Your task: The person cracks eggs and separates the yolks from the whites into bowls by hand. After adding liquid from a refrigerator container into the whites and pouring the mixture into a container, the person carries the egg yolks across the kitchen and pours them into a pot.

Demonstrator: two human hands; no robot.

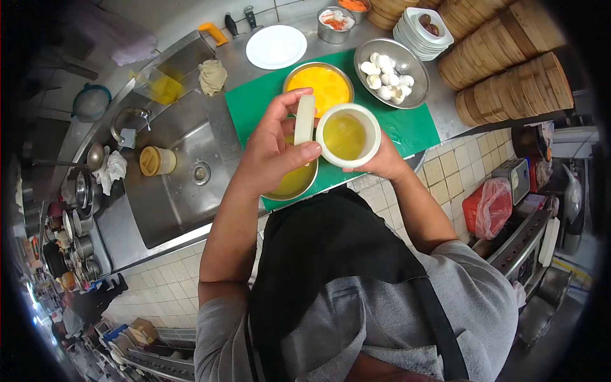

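My left hand [280, 143] grips a pale round lid-like piece [305, 121], held on edge with the thumb in front. My right hand [387, 156] holds a white cup [375, 137] tilted toward me, with yellow-green liquid [344, 137] inside. Beneath my left hand is a metal bowl [313, 179] of yellowish liquid, partly hidden by the hand. Behind the hands a metal bowl of bright yellow egg [326, 86] rests on the green board [245, 105]. To its right, a metal bowl [417, 67] holds several white eggshells [386, 78].
A sink [165, 204] with a yellow-beige container [158, 161] and faucet [130, 113] lies left. Behind the board are a white plate [276, 47], a knife with an orange handle [213, 32] and a cloth [212, 77]. Bamboo steamers [515, 89] and stacked dishes [421, 38] stand right.
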